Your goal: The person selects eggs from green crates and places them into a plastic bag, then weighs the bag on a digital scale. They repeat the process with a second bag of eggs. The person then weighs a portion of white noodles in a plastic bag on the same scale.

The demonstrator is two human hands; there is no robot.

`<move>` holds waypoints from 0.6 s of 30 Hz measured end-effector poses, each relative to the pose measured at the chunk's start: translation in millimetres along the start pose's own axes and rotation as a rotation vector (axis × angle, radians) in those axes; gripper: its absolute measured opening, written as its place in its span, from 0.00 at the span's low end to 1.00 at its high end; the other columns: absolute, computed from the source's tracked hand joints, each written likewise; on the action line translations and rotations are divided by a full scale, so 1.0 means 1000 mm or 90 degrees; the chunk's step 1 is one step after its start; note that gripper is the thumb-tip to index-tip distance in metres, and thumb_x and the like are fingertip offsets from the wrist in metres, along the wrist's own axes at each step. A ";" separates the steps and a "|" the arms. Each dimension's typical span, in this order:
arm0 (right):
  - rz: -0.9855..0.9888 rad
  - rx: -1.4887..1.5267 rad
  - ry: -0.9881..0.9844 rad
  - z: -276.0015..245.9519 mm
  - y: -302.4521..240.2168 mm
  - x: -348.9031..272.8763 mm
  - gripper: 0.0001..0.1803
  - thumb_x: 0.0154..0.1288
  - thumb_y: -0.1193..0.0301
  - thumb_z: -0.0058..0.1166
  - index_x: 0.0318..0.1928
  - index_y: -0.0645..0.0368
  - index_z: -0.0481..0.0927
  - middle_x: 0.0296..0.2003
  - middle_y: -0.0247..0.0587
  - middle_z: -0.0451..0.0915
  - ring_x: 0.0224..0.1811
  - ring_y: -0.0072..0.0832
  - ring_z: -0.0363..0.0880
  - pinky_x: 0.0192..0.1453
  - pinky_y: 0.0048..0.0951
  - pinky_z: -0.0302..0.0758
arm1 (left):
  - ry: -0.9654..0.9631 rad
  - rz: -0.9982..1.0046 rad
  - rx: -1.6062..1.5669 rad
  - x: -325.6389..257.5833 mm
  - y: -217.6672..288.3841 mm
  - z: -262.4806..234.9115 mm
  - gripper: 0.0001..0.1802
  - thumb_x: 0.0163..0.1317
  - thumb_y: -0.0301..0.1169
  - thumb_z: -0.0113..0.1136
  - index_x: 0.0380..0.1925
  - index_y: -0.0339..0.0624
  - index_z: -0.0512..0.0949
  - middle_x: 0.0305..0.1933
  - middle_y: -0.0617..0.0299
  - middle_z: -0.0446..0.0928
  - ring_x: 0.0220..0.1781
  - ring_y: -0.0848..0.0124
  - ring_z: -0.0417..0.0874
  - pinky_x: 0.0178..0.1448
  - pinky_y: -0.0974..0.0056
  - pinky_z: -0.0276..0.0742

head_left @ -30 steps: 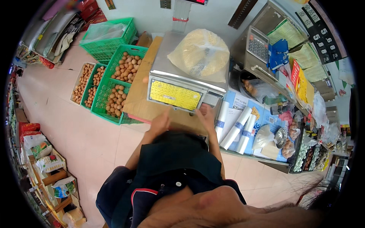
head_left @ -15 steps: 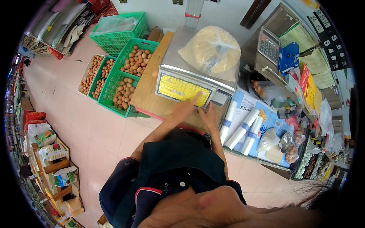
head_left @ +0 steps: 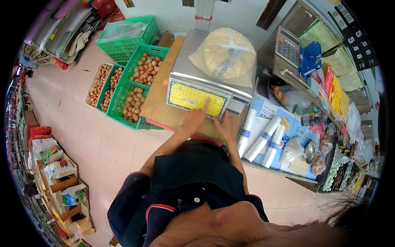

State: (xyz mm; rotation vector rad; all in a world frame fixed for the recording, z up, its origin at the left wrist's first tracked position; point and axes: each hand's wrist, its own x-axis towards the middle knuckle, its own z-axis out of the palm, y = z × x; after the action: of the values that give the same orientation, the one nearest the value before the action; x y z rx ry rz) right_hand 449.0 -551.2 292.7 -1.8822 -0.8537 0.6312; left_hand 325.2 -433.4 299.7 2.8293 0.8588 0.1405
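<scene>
A scale with a steel top [head_left: 185, 57] stands on a wooden table. On its top lies a clear plastic bag of pale yellow, crumbly-looking stuff [head_left: 230, 51]. My left hand [head_left: 194, 119] reaches to the scale's yellow keypad [head_left: 181, 94], its index finger stretched out onto the keys and the other fingers curled, with nothing held. My right hand [head_left: 224, 126] is at the lower right corner of the scale, by the label printer's slot [head_left: 235, 106]. Its thumb and index finger are apart, and I see nothing between them.
Green crates of brown eggs [head_left: 135, 101] stand left of the wooden table [head_left: 154, 101]. Rolls of plastic bags [head_left: 263, 138] lie on the counter to the right. Behind them are a calculator [head_left: 288, 47] and a blue object [head_left: 311, 57]. Shelves with packed sacks [head_left: 61, 168] line the far left.
My left index finger has moved left across the keypad, from near its right end. My right hand has shifted slightly at the scale's corner. The bag stays on the scale.
</scene>
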 end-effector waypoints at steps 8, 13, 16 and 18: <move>-0.025 0.087 0.023 0.001 0.006 -0.001 0.26 0.52 0.70 0.62 0.50 0.68 0.71 0.41 0.47 0.79 0.45 0.34 0.77 0.48 0.30 0.73 | -0.044 0.043 -0.252 -0.008 -0.006 -0.026 0.34 0.59 0.35 0.54 0.66 0.44 0.57 0.28 0.49 0.79 0.28 0.54 0.81 0.32 0.52 0.75; 0.007 0.060 0.018 0.003 0.015 0.003 0.21 0.54 0.70 0.61 0.47 0.66 0.72 0.37 0.45 0.80 0.40 0.32 0.78 0.45 0.30 0.74 | -0.239 0.072 -0.135 -0.039 -0.027 -0.002 0.18 0.60 0.42 0.53 0.45 0.42 0.72 0.35 0.47 0.80 0.35 0.51 0.81 0.37 0.49 0.75; 0.018 0.026 0.046 0.005 0.013 0.002 0.18 0.55 0.71 0.59 0.44 0.68 0.72 0.36 0.49 0.80 0.38 0.35 0.80 0.43 0.32 0.75 | -0.286 0.045 -0.091 -0.055 -0.038 0.020 0.20 0.60 0.46 0.54 0.40 0.41 0.75 0.37 0.47 0.80 0.39 0.51 0.81 0.41 0.50 0.75; 0.019 -0.044 0.065 0.007 0.016 0.002 0.17 0.55 0.70 0.59 0.42 0.68 0.72 0.34 0.51 0.79 0.36 0.39 0.79 0.41 0.33 0.74 | -0.301 -0.010 -0.088 -0.057 -0.042 0.039 0.22 0.58 0.48 0.55 0.39 0.40 0.76 0.38 0.47 0.80 0.41 0.51 0.81 0.44 0.51 0.76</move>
State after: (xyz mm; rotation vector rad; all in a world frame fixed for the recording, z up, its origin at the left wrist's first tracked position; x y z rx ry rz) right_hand 449.9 -550.8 275.1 -1.9742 -0.7917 0.5247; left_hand 260.8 -436.6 250.5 2.5590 0.7272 -0.4362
